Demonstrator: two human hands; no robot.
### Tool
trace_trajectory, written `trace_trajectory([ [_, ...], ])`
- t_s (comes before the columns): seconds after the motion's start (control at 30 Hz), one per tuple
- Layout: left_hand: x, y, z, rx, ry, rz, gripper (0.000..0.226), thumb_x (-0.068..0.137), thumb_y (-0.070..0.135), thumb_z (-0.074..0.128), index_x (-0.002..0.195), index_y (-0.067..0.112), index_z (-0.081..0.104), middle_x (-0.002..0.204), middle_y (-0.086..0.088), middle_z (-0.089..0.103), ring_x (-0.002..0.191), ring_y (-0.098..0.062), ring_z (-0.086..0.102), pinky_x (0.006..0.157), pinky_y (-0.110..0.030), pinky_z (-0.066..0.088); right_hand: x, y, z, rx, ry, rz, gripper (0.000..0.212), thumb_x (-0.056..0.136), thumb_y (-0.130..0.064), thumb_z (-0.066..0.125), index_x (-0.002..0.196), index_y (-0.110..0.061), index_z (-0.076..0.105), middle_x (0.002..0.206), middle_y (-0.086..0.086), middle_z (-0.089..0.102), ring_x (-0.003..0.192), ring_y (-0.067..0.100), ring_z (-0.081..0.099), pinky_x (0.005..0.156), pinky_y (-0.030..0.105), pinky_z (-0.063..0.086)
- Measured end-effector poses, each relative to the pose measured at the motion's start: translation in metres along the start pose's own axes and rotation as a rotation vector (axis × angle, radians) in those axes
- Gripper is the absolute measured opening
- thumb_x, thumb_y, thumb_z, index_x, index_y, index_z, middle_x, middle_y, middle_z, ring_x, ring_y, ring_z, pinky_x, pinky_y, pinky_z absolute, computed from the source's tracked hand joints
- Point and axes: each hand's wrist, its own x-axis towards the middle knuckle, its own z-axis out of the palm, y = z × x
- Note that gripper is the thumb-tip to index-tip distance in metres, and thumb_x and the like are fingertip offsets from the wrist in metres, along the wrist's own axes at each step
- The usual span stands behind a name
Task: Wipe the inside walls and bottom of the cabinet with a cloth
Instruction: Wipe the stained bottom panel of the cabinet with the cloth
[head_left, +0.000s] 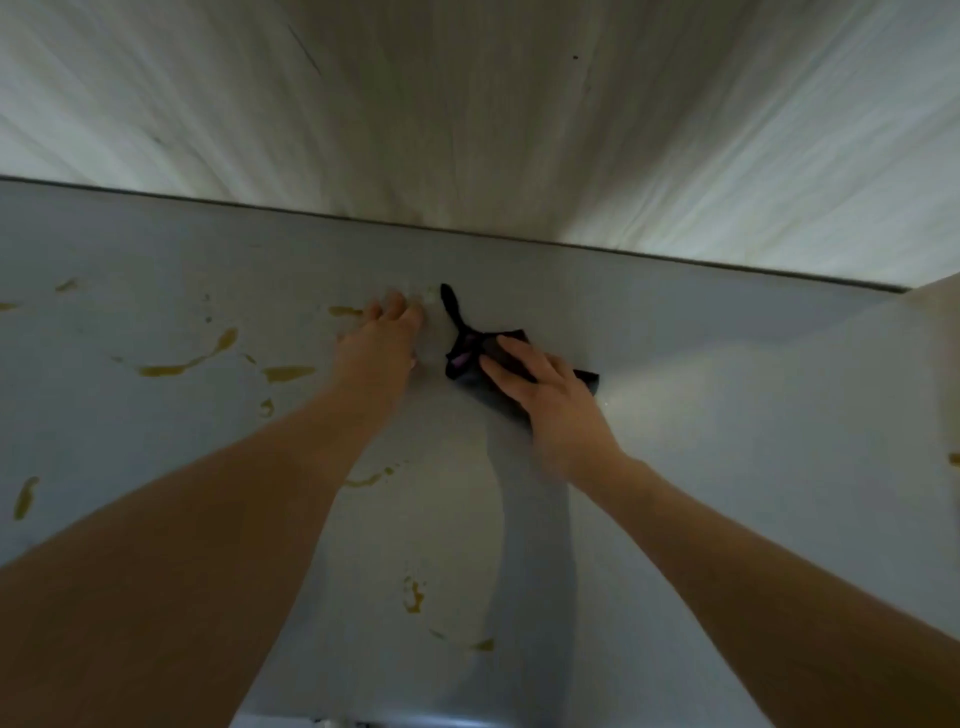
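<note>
Bare hands (550, 395) press crumpled black cloth (470, 358) on smooth grey floor (675, 415).

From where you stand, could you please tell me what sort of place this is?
Probably the inside of a cabinet: a pale wood-grain back wall meets a grey bottom panel in a tight corner. Yellowish stains streak the panel, and the right hand presses a dark cloth on it.
</note>
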Motion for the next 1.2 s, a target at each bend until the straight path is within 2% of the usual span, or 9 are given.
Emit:
trace_trajectory([
  [0.07, 0.001, -0.003, 0.002, 0.001, 0.004, 0.003, 0.056, 0.092, 0.009, 0.054, 0.143, 0.012, 0.03, 0.154, -0.01, 0.02, 0.139, -0.033, 0.023, 0.103, -0.055, 0.035, 0.015, 0.02, -0.007, -0.007, 0.019, -0.017, 0.05, 0.09, -0.011, 0.052, 0.139, -0.024, 0.046, 0.149, 0.009, 0.036, 0.121, 0.041, 0.045, 0.099, 0.047, 0.042],
  [0.27, -0.001, -0.005, 0.005, -0.039, 0.053, 0.032, 0.059, 0.091, 0.01, 0.054, 0.144, 0.013, 0.029, 0.153, -0.01, 0.022, 0.139, -0.032, 0.025, 0.105, -0.055, 0.033, 0.04, 0.025, -0.011, -0.101, 0.166, 0.298, 0.057, 0.094, -0.008, 0.046, 0.145, -0.03, 0.035, 0.154, 0.002, 0.024, 0.125, 0.034, 0.035, 0.102, 0.041, 0.031],
  [0.37, -0.008, -0.005, 0.0, -0.105, 0.048, 0.041, 0.06, 0.095, 0.012, 0.05, 0.149, 0.014, 0.023, 0.158, -0.006, 0.012, 0.144, -0.027, 0.015, 0.112, -0.049, 0.025, 0.018, 0.002, 0.005, -0.055, 0.175, 0.203, 0.052, 0.09, -0.008, 0.049, 0.139, -0.026, 0.046, 0.149, 0.007, 0.035, 0.114, 0.04, 0.045, 0.096, 0.042, 0.036],
  [0.47, -0.035, -0.009, 0.001, -0.159, 0.107, 0.059, 0.056, 0.095, 0.012, 0.047, 0.147, 0.011, 0.027, 0.156, -0.007, 0.019, 0.14, -0.029, 0.025, 0.112, -0.041, 0.026, -0.008, -0.026, 0.023, -0.008, 0.096, 0.075, 0.049, 0.087, -0.015, 0.042, 0.134, -0.023, 0.054, 0.143, 0.009, 0.045, 0.11, 0.041, 0.052, 0.091, 0.048, 0.044],
  [0.63, -0.092, -0.02, 0.018, -0.116, 0.141, 0.091, 0.055, 0.097, 0.012, 0.042, 0.149, 0.016, 0.023, 0.157, -0.004, 0.016, 0.14, -0.025, 0.022, 0.113, -0.03, 0.017, 0.002, -0.011, 0.007, -0.028, 0.022, -0.027, 0.052, 0.087, -0.011, 0.042, 0.138, -0.023, 0.048, 0.148, 0.009, 0.038, 0.118, 0.041, 0.047, 0.098, 0.049, 0.042],
  [0.83, -0.088, -0.018, 0.02, -0.051, 0.128, 0.075, 0.058, 0.098, 0.015, 0.042, 0.15, 0.018, 0.017, 0.158, -0.003, 0.011, 0.143, -0.02, 0.016, 0.112, -0.022, 0.009, 0.041, 0.001, -0.004, -0.131, 0.166, 0.354, 0.054, 0.095, -0.006, 0.038, 0.145, -0.027, 0.037, 0.154, 0.005, 0.024, 0.122, 0.037, 0.038, 0.101, 0.041, 0.033],
  [1.0, -0.081, -0.021, 0.018, -0.018, 0.087, 0.109, 0.055, 0.098, 0.016, 0.045, 0.148, 0.017, 0.022, 0.158, -0.004, 0.014, 0.143, -0.017, 0.02, 0.112, -0.021, 0.012, -0.005, -0.05, 0.033, -0.065, 0.082, 0.09, 0.05, 0.086, -0.02, 0.035, 0.13, -0.022, 0.057, 0.142, 0.009, 0.047, 0.111, 0.041, 0.054, 0.092, 0.049, 0.045],
  [1.07, -0.078, -0.02, 0.018, -0.016, 0.065, 0.09, 0.055, 0.098, 0.018, 0.046, 0.147, 0.017, 0.022, 0.158, -0.003, 0.012, 0.143, -0.02, 0.021, 0.113, -0.025, 0.017, -0.006, -0.049, 0.026, -0.038, -0.018, 0.014, 0.053, 0.086, -0.023, 0.03, 0.133, -0.022, 0.055, 0.143, 0.008, 0.046, 0.116, 0.04, 0.052, 0.093, 0.051, 0.045],
  [1.2, -0.073, -0.026, 0.03, 0.017, 0.048, 0.092, 0.058, 0.098, 0.019, 0.044, 0.149, 0.019, 0.017, 0.159, -0.003, 0.01, 0.144, -0.021, 0.018, 0.114, -0.032, 0.023, 0.029, -0.009, 0.005, -0.14, 0.068, 0.015, 0.05, 0.092, -0.014, 0.032, 0.139, -0.024, 0.046, 0.15, 0.009, 0.036, 0.121, 0.041, 0.045, 0.099, 0.049, 0.041],
])
